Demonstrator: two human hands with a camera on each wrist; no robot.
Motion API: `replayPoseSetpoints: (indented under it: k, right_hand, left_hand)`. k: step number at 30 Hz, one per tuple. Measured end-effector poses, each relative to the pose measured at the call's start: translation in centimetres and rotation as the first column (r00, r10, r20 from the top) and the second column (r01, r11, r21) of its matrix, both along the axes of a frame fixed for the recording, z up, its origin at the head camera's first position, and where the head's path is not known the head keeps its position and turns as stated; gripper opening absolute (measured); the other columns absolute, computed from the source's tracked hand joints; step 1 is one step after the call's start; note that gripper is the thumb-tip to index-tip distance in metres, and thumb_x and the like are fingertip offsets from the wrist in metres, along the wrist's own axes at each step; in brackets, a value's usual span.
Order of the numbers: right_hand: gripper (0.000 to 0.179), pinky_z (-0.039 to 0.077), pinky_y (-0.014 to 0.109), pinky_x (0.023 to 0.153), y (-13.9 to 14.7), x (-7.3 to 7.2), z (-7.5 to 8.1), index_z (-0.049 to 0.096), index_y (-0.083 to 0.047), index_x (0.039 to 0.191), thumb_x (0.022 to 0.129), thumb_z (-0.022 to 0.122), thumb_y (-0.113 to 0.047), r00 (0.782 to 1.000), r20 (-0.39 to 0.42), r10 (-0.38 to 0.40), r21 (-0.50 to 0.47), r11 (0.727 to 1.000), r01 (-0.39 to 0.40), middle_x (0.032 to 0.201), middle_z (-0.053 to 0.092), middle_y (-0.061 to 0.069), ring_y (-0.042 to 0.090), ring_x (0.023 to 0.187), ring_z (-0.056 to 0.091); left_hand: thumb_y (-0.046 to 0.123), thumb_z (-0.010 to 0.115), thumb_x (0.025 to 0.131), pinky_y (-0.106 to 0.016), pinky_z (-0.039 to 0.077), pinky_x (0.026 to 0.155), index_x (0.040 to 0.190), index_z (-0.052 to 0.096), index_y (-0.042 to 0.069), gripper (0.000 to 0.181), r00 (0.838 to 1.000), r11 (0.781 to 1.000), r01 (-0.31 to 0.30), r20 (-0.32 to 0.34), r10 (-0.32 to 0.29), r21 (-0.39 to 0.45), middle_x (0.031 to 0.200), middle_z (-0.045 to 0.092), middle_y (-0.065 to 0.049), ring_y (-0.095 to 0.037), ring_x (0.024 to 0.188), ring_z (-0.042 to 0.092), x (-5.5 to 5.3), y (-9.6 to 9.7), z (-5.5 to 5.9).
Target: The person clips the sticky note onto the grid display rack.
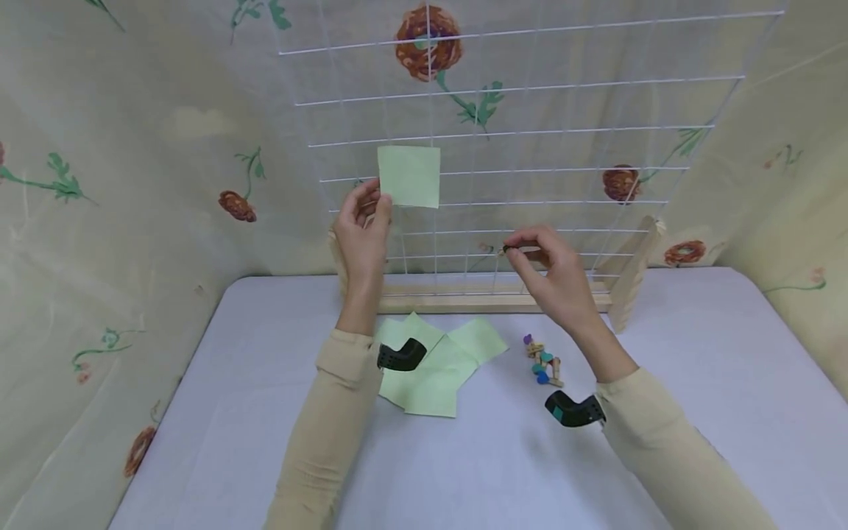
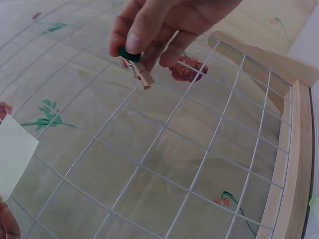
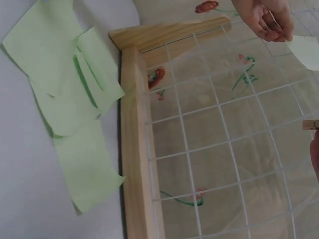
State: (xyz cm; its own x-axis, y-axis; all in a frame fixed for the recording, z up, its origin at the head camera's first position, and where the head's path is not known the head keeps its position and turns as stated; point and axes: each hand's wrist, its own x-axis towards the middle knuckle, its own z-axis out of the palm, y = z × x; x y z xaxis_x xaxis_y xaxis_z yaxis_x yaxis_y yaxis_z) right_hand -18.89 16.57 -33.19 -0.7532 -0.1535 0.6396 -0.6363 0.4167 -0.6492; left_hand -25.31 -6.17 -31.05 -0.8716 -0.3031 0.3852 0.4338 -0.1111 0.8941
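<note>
My left hand point(image 1: 363, 232) pinches a square of pale green paper point(image 1: 409, 177) by its left edge, holding it up in front of the white wire grid point(image 1: 470, 173). Between thumb and fingertips, my right hand point(image 1: 553, 276) pinches a small wooden clothespin point(image 2: 142, 74) with a dark green piece on it. The clothespin is in front of the grid, to the right of and lower than the paper. In the right wrist view only the clothespin's tip and a finger show at the right edge.
Several loose green paper sheets point(image 1: 430, 375) overlap on the white table point(image 1: 265, 412). A small pile of clothespins point(image 1: 543, 361) with coloured tops lies right of them. A wooden stand point(image 1: 490, 302) holds the grid upright; flowered cloth point(image 1: 165, 221) hangs behind.
</note>
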Motion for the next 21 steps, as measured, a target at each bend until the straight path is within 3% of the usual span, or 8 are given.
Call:
replayPoseSetpoints:
  k: [6, 9, 13, 16, 21]
  right_hand:
    - [0.015, 0.046, 0.01, 0.084, 0.1, -1.8, 0.5, 0.059, 0.007, 0.104, 0.089, 0.056, 0.007, 0.998, -0.053, -0.018, 0.025, 1.0, 0.02, 0.103, 0.059, 0.013, 0.017, 0.098, 0.057]
    - [0.016, 0.046, 0.01, 0.083, 0.4, -3.0, 0.6, 0.061, 0.002, 0.105, 0.089, 0.058, 0.004, 0.998, -0.066, -0.012, 0.032, 0.999, 0.014, 0.103, 0.06, 0.013, 0.016, 0.098, 0.057]
    - [0.016, 0.046, 0.01, 0.082, 0.4, -3.6, 1.1, 0.062, -0.002, 0.106, 0.09, 0.059, 0.0, 0.997, -0.073, -0.014, 0.06, 0.998, 0.018, 0.104, 0.06, 0.009, 0.014, 0.098, 0.056]
    - [0.015, 0.046, 0.01, 0.082, 0.5, -4.0, 1.1, 0.062, -0.001, 0.104, 0.09, 0.059, 0.0, 0.996, -0.08, -0.023, 0.074, 0.997, 0.029, 0.103, 0.06, 0.009, 0.013, 0.097, 0.056]
    - [0.014, 0.045, 0.01, 0.08, 0.7, -4.3, 1.3, 0.062, 0.001, 0.104, 0.089, 0.058, 0.002, 0.994, -0.104, -0.037, 0.092, 0.995, 0.046, 0.102, 0.061, 0.012, 0.01, 0.096, 0.055]
  left_hand:
    - [0.004, 0.061, 0.089, -0.017, 0.05, 0.071, 0.118, 0.061, -0.001, 0.029, 1.0, 1.0, 0.002, 0.007, -0.002, -0.024, 0.099, 0.059, -0.005, -0.011, 0.087, 0.056, -0.1, -0.1, 0.6]
    - [0.006, 0.062, 0.089, -0.017, 0.05, 0.071, 0.117, 0.062, 0.003, 0.028, 1.0, 1.0, -0.005, 0.013, 0.005, -0.03, 0.098, 0.059, -0.002, -0.011, 0.086, 0.056, -1.1, -0.2, 0.1]
    - [0.007, 0.062, 0.089, -0.017, 0.05, 0.071, 0.117, 0.062, 0.003, 0.028, 1.0, 0.999, -0.002, 0.02, 0.003, -0.039, 0.098, 0.059, -0.001, -0.011, 0.087, 0.057, -1.4, -0.3, 0.3]
    - [0.005, 0.061, 0.09, -0.016, 0.049, 0.071, 0.118, 0.061, 0.0, 0.029, 1.0, 0.999, 0.003, 0.031, -0.002, -0.045, 0.097, 0.058, -0.002, -0.011, 0.086, 0.056, -0.7, -0.1, 1.0]
    - [0.003, 0.061, 0.09, -0.015, 0.049, 0.068, 0.117, 0.061, -0.002, 0.027, 1.0, 0.999, -0.006, 0.022, 0.007, -0.05, 0.096, 0.06, -0.005, -0.01, 0.082, 0.056, -0.8, 0.4, 1.2]
